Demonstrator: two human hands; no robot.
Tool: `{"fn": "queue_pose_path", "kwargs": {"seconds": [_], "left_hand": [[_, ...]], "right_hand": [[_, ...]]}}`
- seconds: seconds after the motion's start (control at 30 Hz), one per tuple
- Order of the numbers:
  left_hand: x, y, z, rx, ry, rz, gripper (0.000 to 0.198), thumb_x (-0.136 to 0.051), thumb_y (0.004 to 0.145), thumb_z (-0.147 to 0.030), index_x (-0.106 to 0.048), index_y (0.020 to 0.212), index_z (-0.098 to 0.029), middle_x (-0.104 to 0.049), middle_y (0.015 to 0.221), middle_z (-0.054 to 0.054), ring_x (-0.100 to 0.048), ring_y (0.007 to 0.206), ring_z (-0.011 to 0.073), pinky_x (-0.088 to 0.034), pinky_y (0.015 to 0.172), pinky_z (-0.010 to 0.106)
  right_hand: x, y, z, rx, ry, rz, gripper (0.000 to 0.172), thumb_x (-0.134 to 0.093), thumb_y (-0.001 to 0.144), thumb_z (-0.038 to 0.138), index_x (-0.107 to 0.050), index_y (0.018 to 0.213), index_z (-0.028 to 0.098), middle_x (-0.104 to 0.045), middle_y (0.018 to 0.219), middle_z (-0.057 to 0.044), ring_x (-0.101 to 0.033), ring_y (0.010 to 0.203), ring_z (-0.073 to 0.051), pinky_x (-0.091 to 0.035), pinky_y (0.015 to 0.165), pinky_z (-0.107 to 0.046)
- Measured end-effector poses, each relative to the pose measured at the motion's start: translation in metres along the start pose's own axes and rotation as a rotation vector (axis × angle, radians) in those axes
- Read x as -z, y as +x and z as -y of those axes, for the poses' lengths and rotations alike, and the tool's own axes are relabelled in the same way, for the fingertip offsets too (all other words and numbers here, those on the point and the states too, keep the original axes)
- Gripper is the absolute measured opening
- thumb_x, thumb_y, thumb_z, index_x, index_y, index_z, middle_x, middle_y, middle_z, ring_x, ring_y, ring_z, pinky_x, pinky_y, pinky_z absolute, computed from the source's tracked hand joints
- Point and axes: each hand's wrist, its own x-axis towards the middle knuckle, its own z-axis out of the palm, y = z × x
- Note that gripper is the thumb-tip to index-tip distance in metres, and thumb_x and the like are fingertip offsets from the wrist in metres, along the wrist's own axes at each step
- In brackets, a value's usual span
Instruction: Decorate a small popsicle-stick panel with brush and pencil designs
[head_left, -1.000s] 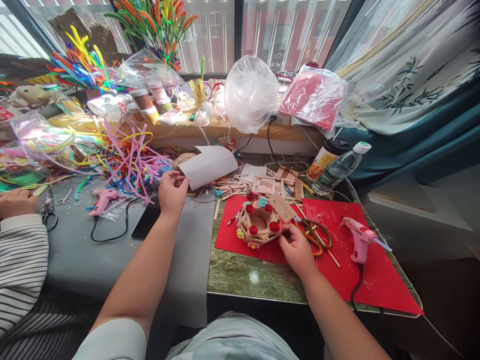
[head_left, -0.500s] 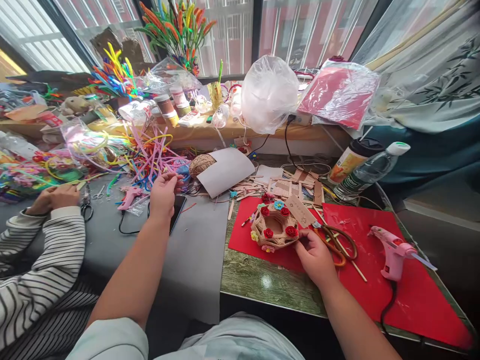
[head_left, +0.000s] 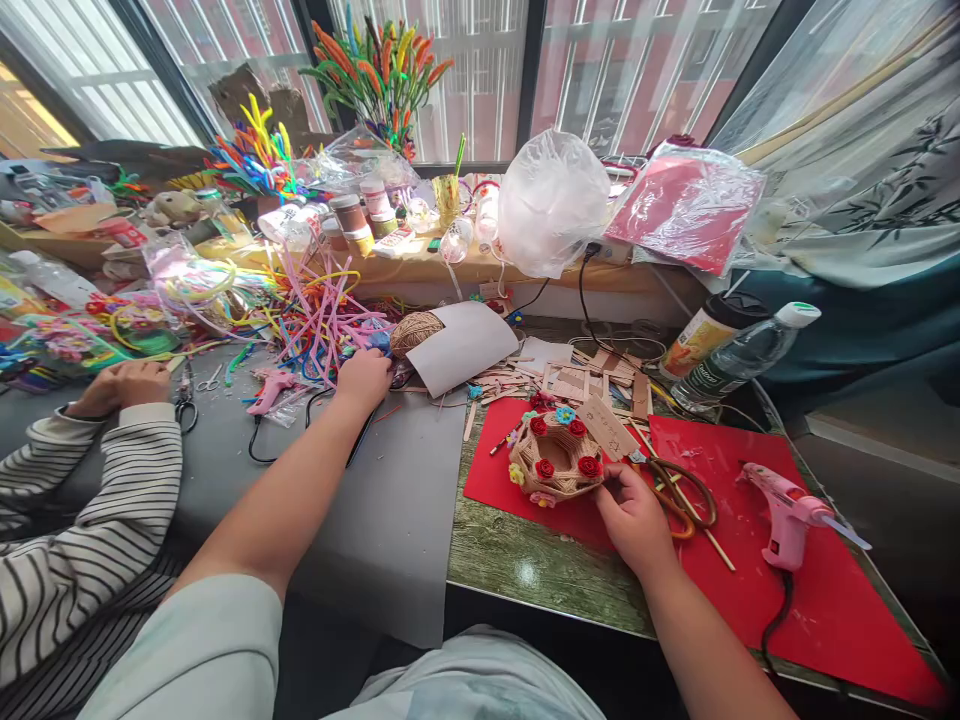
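Observation:
My left hand (head_left: 364,378) reaches forward over the grey table, knuckles up and fingers curled down, at the edge of a pile of coloured pipe cleaners (head_left: 315,310) and beside a ball of twine (head_left: 415,332). What its fingers hold, if anything, is hidden. My right hand (head_left: 634,518) rests on the red mat (head_left: 750,560), fingers curled against the right side of a small woven basket (head_left: 556,457) trimmed with red and blue flowers. A white sheet of paper (head_left: 465,345) leans by the twine.
Brown-handled scissors (head_left: 679,495) and a pink glue gun (head_left: 787,510) lie on the mat. A second pink glue gun (head_left: 270,388), a black phone, wooden sticks (head_left: 585,375), a bottle (head_left: 739,358) and a cup (head_left: 705,335) surround them. Another person's striped sleeve (head_left: 90,500) rests at left.
My left hand let go of the white paper, dropped and moved forward to the pipe cleaners by the twine. The view swung left. My right hand stayed at the basket.

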Motion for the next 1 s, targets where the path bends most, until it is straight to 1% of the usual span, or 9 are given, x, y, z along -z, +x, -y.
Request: {"fn": "queue_pose_path", "kwargs": {"seconds": [0.17, 0.33, 0.47, 0.53, 0.6, 0.73, 0.8, 0.87, 1.0], "left_hand": [[0.027, -0.012, -0.007, 0.046, -0.083, -0.043, 0.022, -0.071, 0.080, -0.043, -0.078, 0.083, -0.022, -0.076, 0.101, 0.012, -0.060, 0.115, 0.0336, -0.046, 0.090, 0.038], [0.047, -0.051, -0.024, 0.146, -0.380, 0.013, 0.049, -0.069, 0.080, -0.065, -0.074, 0.096, -0.019, -0.072, 0.086, 0.006, -0.061, 0.076, 0.0189, -0.043, 0.065, 0.028], [0.025, -0.092, -0.059, 0.200, -0.657, 0.252, 0.058, -0.073, 0.078, -0.068, -0.072, 0.106, -0.018, -0.071, 0.089, 0.007, -0.060, 0.067, 0.0119, -0.044, 0.059, 0.023], [0.010, -0.118, -0.082, 0.200, -0.751, 0.403, 0.056, -0.079, 0.077, -0.063, -0.071, 0.108, -0.018, -0.070, 0.086, 0.005, -0.062, 0.066, 0.0113, -0.046, 0.061, 0.023], [-0.003, -0.146, -0.107, 0.178, -0.817, 0.555, 0.051, -0.084, 0.075, -0.059, -0.069, 0.104, -0.020, -0.071, 0.082, 0.003, -0.065, 0.069, 0.0129, -0.050, 0.065, 0.024], [-0.015, -0.193, -0.144, -0.008, -0.754, 0.924, 0.036, -0.090, 0.074, -0.042, -0.067, 0.089, -0.020, -0.069, 0.075, 0.000, -0.062, 0.065, 0.0124, -0.048, 0.061, 0.024], [-0.018, -0.205, -0.153, -0.187, -0.611, 0.958, 0.025, -0.084, 0.082, -0.039, -0.067, 0.082, -0.021, -0.067, 0.075, -0.001, -0.059, 0.066, 0.0117, -0.046, 0.061, 0.024], [-0.023, -0.211, -0.156, -0.232, -0.588, 0.950, 0.021, -0.080, 0.086, -0.039, -0.068, 0.082, -0.022, -0.069, 0.078, 0.000, -0.060, 0.070, 0.0132, -0.048, 0.064, 0.025], [-0.037, -0.217, -0.153, -0.044, -0.824, 0.998, 0.026, -0.083, 0.084, -0.042, -0.073, 0.095, -0.021, -0.077, 0.094, 0.007, -0.071, 0.085, 0.0194, -0.057, 0.079, 0.033]], "right_hand": [[0.001, 0.000, -0.001, 0.003, -0.018, 0.001, 0.022, -0.071, 0.091, 0.041, -0.066, 0.102, 0.023, -0.075, 0.096, -0.006, -0.070, 0.090, -0.026, -0.054, 0.085, -0.037], [0.001, -0.001, -0.006, 0.022, -0.015, -0.123, 0.020, -0.070, 0.092, 0.036, -0.066, 0.104, 0.022, -0.072, 0.094, -0.006, -0.068, 0.085, -0.024, -0.053, 0.079, -0.036], [0.000, -0.011, 0.011, 0.217, 0.012, -0.362, 0.015, -0.069, 0.093, 0.034, -0.065, 0.101, 0.022, -0.066, 0.094, -0.005, -0.064, 0.081, -0.021, -0.052, 0.076, -0.035], [-0.003, -0.023, 0.033, 0.281, 0.029, -0.399, 0.017, -0.069, 0.094, 0.035, -0.066, 0.105, 0.022, -0.065, 0.098, -0.006, -0.064, 0.083, -0.021, -0.054, 0.078, -0.036], [-0.012, -0.039, 0.058, 0.196, 0.114, -0.276, 0.022, -0.070, 0.096, 0.039, -0.070, 0.110, 0.022, -0.068, 0.099, -0.007, -0.063, 0.081, -0.020, -0.055, 0.074, -0.034], [-0.039, -0.067, 0.095, -0.158, 0.471, 0.251, 0.039, -0.083, 0.086, 0.050, -0.076, 0.113, 0.022, -0.068, 0.086, -0.003, -0.059, 0.065, -0.015, -0.048, 0.052, -0.027], [-0.050, -0.073, 0.100, -0.204, 0.586, 0.287, 0.034, -0.088, 0.082, 0.049, -0.079, 0.098, 0.021, -0.069, 0.079, -0.002, -0.058, 0.061, -0.014, -0.049, 0.052, -0.026], [-0.056, -0.075, 0.097, -0.205, 0.656, 0.187, 0.030, -0.088, 0.082, 0.049, -0.080, 0.085, 0.020, -0.070, 0.076, -0.002, -0.060, 0.062, -0.014, -0.052, 0.055, -0.028], [-0.059, -0.074, 0.087, -0.265, 0.795, -0.027, 0.031, -0.093, 0.078, 0.046, -0.081, 0.088, 0.019, -0.076, 0.077, -0.003, -0.069, 0.069, -0.017, -0.060, 0.063, -0.031]]}}
